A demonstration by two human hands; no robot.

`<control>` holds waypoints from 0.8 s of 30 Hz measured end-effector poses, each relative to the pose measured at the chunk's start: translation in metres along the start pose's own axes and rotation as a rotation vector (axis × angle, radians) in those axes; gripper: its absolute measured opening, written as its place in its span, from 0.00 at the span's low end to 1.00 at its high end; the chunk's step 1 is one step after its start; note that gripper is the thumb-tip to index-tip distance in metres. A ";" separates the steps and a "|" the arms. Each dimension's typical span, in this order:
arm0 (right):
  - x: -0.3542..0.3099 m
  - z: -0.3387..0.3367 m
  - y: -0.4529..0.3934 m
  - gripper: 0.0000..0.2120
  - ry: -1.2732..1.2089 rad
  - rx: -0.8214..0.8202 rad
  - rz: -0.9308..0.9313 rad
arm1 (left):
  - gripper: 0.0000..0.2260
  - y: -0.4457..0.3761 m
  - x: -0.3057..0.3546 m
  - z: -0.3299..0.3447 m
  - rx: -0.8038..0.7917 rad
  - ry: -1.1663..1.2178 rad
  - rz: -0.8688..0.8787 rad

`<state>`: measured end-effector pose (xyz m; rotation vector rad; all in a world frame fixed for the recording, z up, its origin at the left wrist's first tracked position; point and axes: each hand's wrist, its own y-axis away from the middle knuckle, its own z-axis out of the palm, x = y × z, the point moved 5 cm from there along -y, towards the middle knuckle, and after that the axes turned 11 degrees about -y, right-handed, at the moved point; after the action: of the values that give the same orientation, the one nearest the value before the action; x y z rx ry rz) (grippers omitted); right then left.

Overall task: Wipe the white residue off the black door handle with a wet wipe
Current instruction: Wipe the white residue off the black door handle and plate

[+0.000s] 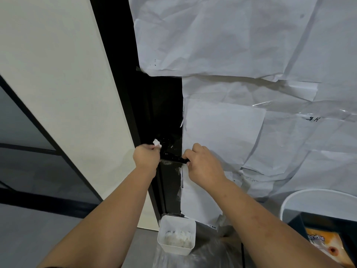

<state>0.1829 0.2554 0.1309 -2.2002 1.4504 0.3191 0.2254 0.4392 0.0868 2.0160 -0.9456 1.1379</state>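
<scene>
wipe left of handle | tub below handle

White smears are seen on the glossy black lever door handle; the crumpled wet wipe appears white, the square plastic tub translucent white.

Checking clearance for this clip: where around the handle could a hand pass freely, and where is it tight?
Free: the black door face above the door handle, bordered by taped paper sheets and the frame. Crowded: the handle itself, between the left hand gripping the wet wipe and the right hand holding its end. Below, a white tub takes the floor.
</scene>
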 end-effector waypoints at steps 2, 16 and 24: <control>0.000 0.000 0.000 0.13 -0.004 -0.004 0.006 | 0.06 0.003 -0.015 0.006 -0.107 0.226 -0.173; -0.004 -0.002 0.001 0.12 -0.004 -0.008 0.016 | 0.12 0.005 -0.003 0.025 -0.465 0.518 -0.520; -0.004 -0.001 0.001 0.12 0.004 0.011 0.007 | 0.11 0.003 -0.007 0.018 -0.265 0.499 -0.322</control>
<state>0.1800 0.2577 0.1332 -2.1890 1.4595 0.3086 0.2285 0.4247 0.0736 1.5004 -0.4678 1.1822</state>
